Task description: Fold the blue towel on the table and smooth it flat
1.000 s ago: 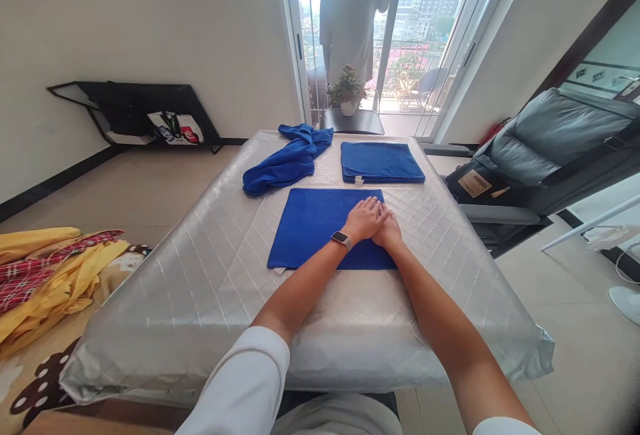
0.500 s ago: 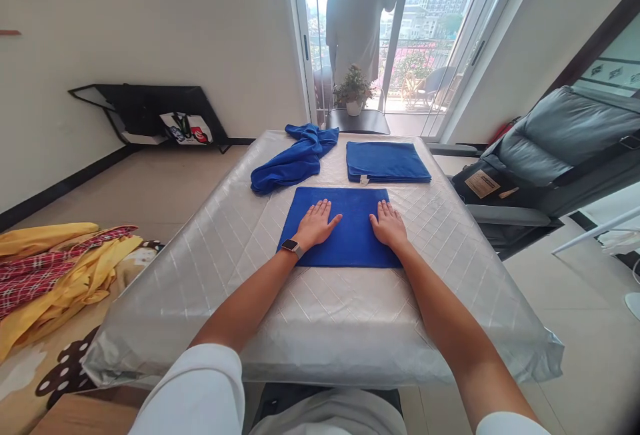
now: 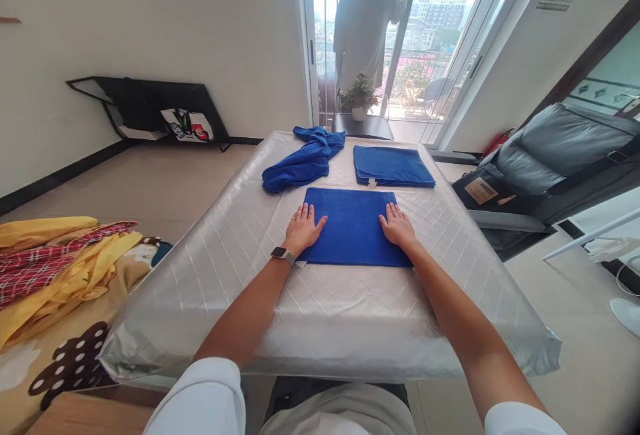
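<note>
A blue towel [image 3: 350,228], folded into a flat rectangle, lies in front of me on the table. My left hand [image 3: 303,230] rests palm down on its left edge, fingers stretched out and thumb spread. On its right edge my right hand [image 3: 398,226] lies flat, fingers extended. Neither hand grips anything. Beyond the towel, to the right, is a stack of folded blue towels [image 3: 395,165] with a small white tag at its near edge. A loose, crumpled blue towel [image 3: 303,162] sits at the far left of the table.
A shiny silvery quilted cover [image 3: 225,288] drapes the table. Behind it stand a potted plant [image 3: 359,96] on a dark chair and a person [image 3: 365,35] by the glass door. A grey armchair [image 3: 580,148] is at right; yellow and plaid cloth [image 3: 75,268] lies at left.
My left hand has slid left across the towel to its left edge. My right hand has stayed near the right edge. The whole view has shifted slightly.
</note>
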Available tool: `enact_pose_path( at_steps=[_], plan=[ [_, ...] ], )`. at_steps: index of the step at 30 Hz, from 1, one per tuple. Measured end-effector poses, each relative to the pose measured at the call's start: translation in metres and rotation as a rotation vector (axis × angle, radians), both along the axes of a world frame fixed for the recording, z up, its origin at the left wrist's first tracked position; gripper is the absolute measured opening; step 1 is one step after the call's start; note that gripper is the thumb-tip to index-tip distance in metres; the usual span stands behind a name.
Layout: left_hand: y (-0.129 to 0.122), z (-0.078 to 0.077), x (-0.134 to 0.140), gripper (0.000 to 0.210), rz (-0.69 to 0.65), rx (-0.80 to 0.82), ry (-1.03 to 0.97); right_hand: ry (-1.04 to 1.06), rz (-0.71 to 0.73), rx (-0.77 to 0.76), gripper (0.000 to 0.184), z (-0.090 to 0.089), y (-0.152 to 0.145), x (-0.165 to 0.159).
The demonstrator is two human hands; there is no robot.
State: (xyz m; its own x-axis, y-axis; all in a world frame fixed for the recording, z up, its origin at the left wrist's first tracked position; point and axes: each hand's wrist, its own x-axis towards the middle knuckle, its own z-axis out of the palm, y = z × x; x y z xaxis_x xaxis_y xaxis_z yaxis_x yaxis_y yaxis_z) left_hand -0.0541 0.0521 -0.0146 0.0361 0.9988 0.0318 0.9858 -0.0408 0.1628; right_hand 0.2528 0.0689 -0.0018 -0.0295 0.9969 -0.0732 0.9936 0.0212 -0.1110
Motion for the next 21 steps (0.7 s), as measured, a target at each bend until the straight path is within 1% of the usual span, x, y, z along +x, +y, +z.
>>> enact_pose_path(
  at_steps=[5,9,12,16,19,21],
  plan=[
    [-0.002,0.003,-0.005,0.085,-0.013,-0.003,0.003,-0.024,0.0,-0.046,0.071,0.008,0.001,-0.003],
    [-0.003,0.002,-0.006,0.084,-0.019,0.006,0.009,-0.047,-0.015,-0.022,0.07,0.013,-0.013,-0.003],
    [-0.003,0.002,-0.007,0.084,-0.028,0.018,0.022,-0.053,-0.012,0.007,0.07,0.01,-0.034,-0.001],
    [-0.005,0.005,-0.007,0.085,-0.044,0.109,0.063,-0.03,0.006,-0.01,0.071,0.001,-0.056,0.003],
    [-0.009,0.01,-0.004,0.08,-0.069,0.183,0.053,-0.028,0.0,0.002,0.07,-0.003,-0.061,0.003],
    [-0.014,0.014,0.006,0.077,-0.094,0.241,0.027,-0.025,-0.003,0.003,0.07,-0.004,-0.061,0.002]
  ],
)
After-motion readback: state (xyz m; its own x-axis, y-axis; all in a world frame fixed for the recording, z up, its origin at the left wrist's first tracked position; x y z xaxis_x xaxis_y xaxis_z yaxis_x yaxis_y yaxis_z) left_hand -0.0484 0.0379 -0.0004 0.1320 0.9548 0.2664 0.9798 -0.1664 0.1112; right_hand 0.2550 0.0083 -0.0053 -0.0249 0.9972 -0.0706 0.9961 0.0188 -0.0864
